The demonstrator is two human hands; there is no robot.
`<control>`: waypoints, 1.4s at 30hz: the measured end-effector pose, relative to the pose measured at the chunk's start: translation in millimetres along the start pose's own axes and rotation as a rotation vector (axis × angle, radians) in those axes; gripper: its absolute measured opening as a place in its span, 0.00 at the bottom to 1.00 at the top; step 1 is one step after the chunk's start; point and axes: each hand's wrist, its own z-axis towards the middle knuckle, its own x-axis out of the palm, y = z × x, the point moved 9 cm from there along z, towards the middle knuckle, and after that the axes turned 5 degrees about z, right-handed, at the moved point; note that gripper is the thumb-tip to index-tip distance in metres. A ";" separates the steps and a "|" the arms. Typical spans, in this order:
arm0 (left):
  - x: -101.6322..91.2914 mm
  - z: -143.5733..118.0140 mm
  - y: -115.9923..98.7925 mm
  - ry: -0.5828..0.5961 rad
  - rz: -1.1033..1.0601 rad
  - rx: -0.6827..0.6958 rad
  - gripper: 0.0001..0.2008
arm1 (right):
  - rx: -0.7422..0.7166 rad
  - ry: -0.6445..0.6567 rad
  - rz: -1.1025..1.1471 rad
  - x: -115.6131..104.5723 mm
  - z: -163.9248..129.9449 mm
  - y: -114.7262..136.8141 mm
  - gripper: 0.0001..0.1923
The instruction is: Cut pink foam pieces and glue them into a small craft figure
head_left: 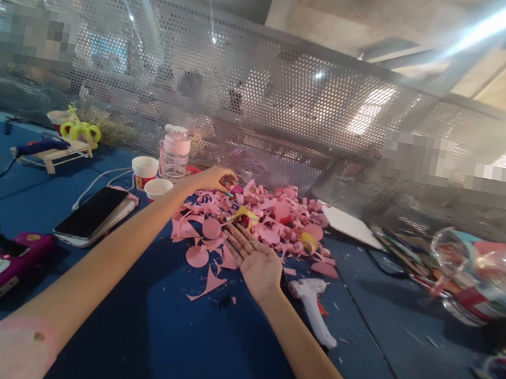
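- Toward the far edge of the blue worktop (184, 360) lies a heap of pink pieces (269, 235).
- Over its left part, the left hand (221, 181) curls its fingers; whether they pinch anything is unclear.
- At its near side, the right hand (259, 266) is palm up, fingers extended, gripping nothing.
- Beside that hand, a glue gun (316, 310).

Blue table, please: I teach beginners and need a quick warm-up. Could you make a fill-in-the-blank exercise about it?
1. Most of the scraps are ___.
2. The right hand is turned palm ___.
3. The glue gun lies to the ___ of the phone.
4. The cups near the bottle number ___.

Missing words: pink; up; right; two.
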 end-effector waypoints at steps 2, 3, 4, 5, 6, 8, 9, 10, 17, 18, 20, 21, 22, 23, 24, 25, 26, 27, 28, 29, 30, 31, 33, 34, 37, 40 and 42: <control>4.4 1.2 3.3 -0.056 -0.016 0.019 0.23 | -0.006 -0.009 -0.017 -0.7 0.1 0.5 0.20; 6.4 1.2 5.3 -0.084 -0.029 0.023 0.24 | -0.008 -0.011 -0.026 -0.7 0.2 0.7 0.20; 8.7 0.9 7.5 -0.107 -0.045 0.024 0.24 | -0.012 -0.013 -0.035 -0.6 0.3 1.0 0.20; 11.3 0.3 9.7 -0.122 -0.061 0.023 0.24 | -0.015 -0.014 -0.040 -0.4 0.3 1.4 0.20; 14.0 -0.5 11.8 -0.133 -0.072 0.022 0.25 | -0.017 -0.016 -0.041 -0.3 0.4 1.7 0.19; 18.0 -2.3 15.0 -0.147 -0.080 0.021 0.25 | -0.015 -0.021 -0.034 -0.2 0.4 1.9 0.20; 18.3 -3.3 15.9 -0.159 -0.083 0.021 0.25 | -0.016 -0.020 -0.030 -0.3 0.5 2.1 0.20; 17.2 -4.2 16.2 -0.177 -0.086 0.022 0.25 | -0.020 -0.017 -0.031 -0.5 0.7 2.4 0.20; -10.7 -5.5 -12.0 -0.332 -0.303 0.062 0.34 | -0.148 -0.151 -0.144 -23.6 6.0 7.8 0.11; -10.7 -5.2 -19.7 -0.314 -0.377 0.070 0.36 | -0.183 -0.187 -0.150 -27.6 6.2 9.9 0.11; -7.0 -6.6 -35.1 -0.268 -0.479 0.076 0.39 | -0.241 -0.213 -0.142 -29.9 6.4 13.7 0.13; -4.8 -8.8 -41.8 -0.258 -0.507 0.074 0.39 | -0.260 -0.204 -0.134 -28.4 6.6 15.2 0.15; -2.6 -12.0 -47.4 -0.261 -0.516 0.067 0.39 | -0.275 -0.185 -0.127 -25.6 6.7 16.7 0.17; 0.0 -15.7 -52.1 -0.267 -0.509 0.056 0.39 | -0.289 -0.163 -0.123 -22.4 6.6 18.3 0.19; 3.7 -19.7 -56.5 -0.266 -0.493 0.044 0.38 | -0.301 -0.147 -0.121 -19.5 6.3 19.9 0.20; 8.3 -23.6 -60.8 -0.257 -0.473 0.034 0.38 | -0.308 -0.134 -0.121 -17.2 5.9 21.0 0.21; 13.2 -27.3 -65.2 -0.243 -0.456 0.026 0.38 | -0.308 -0.125 -0.120 -15.2 5.5 21.5 0.20; 18.1 -30.6 -69.7 -0.225 -0.444 0.021 0.38 | -0.303 -0.117 -0.120 -13.6 5.1 21.5 0.19; 22.5 -33.4 -74.4 -0.206 -0.433 0.019 0.37 | -0.296 -0.109 -0.125 -12.0 4.7 20.9 0.17; 26.1 -35.7 -79.2 -0.189 -0.418 0.018 0.36 | -0.285 -0.102 -0.137 -10.4 4.2 19.9 0.16; 29.1 -37.5 -84.0 -0.171 -0.402 0.020 0.35 | -0.273 -0.096 -0.156 -8.7 3.6 18.6 0.16; 30.7 -38.9 -88.7 -0.162 -0.386 0.025 0.34 | -0.263 -0.089 -0.182 -6.8 2.9 17.2 0.15; 30.7 -40.9 -97.5 -0.163 -0.359 0.041 0.31 | -0.251 -0.074 -0.238 -2.7 1.4 14.9 0.13; 29.8 -41.7 -101.4 -0.168 -0.352 0.049 0.30 | -0.248 -0.070 -0.261 -1.2 0.8 14.0 0.13; 28.2 -43.1 -112.3 -0.160 -0.325 0.085 0.28 | -0.253 -0.080 -0.306 -0.5 -0.7 13.5 0.12; 26.0 -44.4 -119.8 -0.163 -0.291 0.120 0.25 | -0.251 -0.080 -0.337 -0.7 -0.9 13.4 0.13; 23.1 -44.9 -120.8 -0.188 -0.309 0.127 0.23 | -0.246 -0.075 -0.333 0.1 -1.3 13.2 0.12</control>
